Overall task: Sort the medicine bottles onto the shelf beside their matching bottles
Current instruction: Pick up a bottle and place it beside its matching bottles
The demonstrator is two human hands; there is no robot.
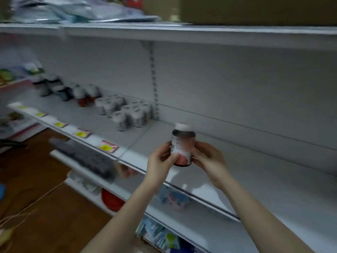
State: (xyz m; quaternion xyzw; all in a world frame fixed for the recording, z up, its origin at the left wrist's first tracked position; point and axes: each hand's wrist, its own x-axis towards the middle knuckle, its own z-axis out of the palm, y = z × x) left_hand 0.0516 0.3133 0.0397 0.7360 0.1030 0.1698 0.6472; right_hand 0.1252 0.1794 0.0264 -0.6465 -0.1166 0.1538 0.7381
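Note:
I hold a dark medicine bottle [182, 143] with a white cap and a white-and-red label upright in front of the white shelf [237, 172]. My left hand [161, 159] grips its left side and my right hand [207, 157] grips its right side. Further left on the same shelf stand two dark bottles with red at the bottom [85, 96], a group of several small white bottles [125, 112], and several dark bottles [49, 86]. The view is blurred.
Yellow price tags [107, 146] line the shelf's front edge. A shelf above [182, 31] carries plastic bags and a cardboard box [255, 10]. Lower shelves hold packets and a red item [112, 199]. A brown floor lies at the left.

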